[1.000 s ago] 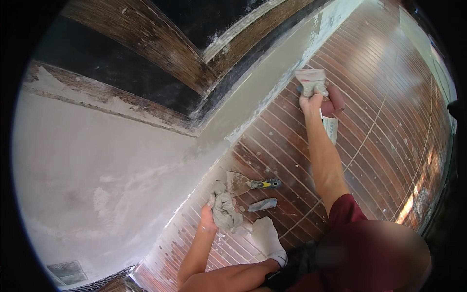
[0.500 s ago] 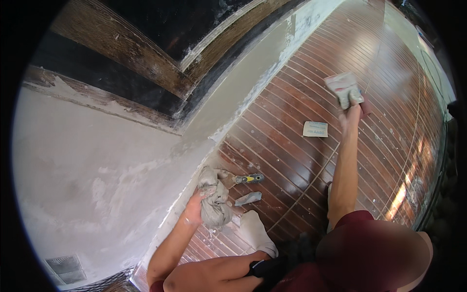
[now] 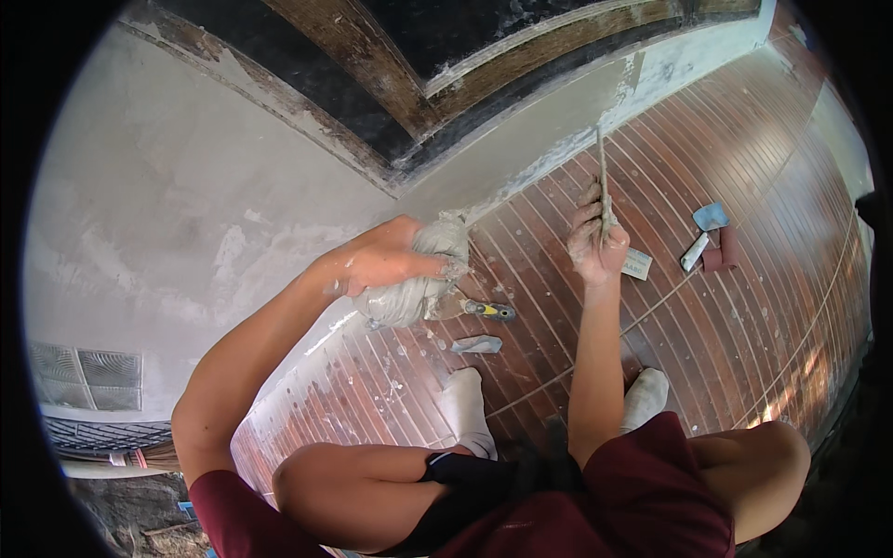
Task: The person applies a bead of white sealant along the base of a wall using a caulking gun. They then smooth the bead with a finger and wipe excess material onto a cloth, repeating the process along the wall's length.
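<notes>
My left hand [image 3: 381, 265] grips a grey, crumpled plastic bag of pasty material [image 3: 437, 242]. My right hand [image 3: 595, 242], smeared with grey paste, holds a putty-coated flat scraper [image 3: 603, 158] upright, seen edge-on. A putty knife with a yellow-and-black handle [image 3: 493, 311] lies on the floor just right of the bag, its blade partly hidden by it. Below it is a small pale-blue folded piece [image 3: 476, 344]. A pale printed paper piece [image 3: 635, 263] lies behind my right wrist. Further right are maroon abrasive paper [image 3: 719, 251] and a light-blue piece [image 3: 711, 216].
A grey plastered wall [image 3: 158, 214] with dark wooden framing [image 3: 400, 84] runs along the left and top, with a small vent [image 3: 107, 377] low down. I squat on a brown grooved tile floor [image 3: 539, 391], both feet in white socks [image 3: 462, 409].
My left hand and the bag have risen. My right hand has come back from the right, its scraper turned from flat to edge-on, leaving the maroon paper on the floor. The view has shifted too.
</notes>
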`<state>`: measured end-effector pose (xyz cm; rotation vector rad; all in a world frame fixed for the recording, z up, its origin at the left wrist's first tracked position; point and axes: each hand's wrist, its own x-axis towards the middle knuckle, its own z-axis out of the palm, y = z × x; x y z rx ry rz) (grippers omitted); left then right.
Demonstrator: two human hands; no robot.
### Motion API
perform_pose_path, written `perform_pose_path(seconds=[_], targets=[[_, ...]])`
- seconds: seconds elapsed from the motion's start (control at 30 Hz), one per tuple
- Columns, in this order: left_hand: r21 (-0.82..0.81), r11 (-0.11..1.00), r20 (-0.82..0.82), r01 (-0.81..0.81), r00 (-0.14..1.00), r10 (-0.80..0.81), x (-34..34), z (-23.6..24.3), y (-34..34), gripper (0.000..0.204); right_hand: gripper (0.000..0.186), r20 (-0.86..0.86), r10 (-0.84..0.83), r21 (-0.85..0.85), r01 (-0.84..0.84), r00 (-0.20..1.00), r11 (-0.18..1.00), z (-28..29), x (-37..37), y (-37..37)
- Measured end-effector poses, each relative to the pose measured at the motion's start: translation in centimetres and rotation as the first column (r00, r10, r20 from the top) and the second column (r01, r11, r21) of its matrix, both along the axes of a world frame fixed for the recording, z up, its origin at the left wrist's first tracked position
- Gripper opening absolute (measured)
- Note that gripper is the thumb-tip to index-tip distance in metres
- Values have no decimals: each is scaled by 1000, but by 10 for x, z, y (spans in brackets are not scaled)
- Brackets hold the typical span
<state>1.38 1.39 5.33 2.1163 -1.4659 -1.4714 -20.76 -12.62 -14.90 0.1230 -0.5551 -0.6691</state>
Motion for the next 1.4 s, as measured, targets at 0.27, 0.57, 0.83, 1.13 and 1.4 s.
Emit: perform_pose_path(seconds=[0.27,0.57,0.83,1.13,1.4], targets=[[31,999,-68,-37,997,39,-55,5,-10,33,49,454,186,135,-274,871,952,1,26,1],[84,996,-4,35,999,-35,-99,23,-38,34,30,-258,-179,307,257,949,916,-48,36,-28],[92,986,-212,-136,965,153,-107,40,24,35,40,-751,-70,524,658,656,540,-148,71,-133],[183,868,-256,-462,830,496,-94,33,62,47,36,-936,101,333,757,337,562,-141,104,-113],[115,879,-222,-463,851,477,-89,31,76,46,36,-984,176,100,782,-13,615,-157,115,-102]])
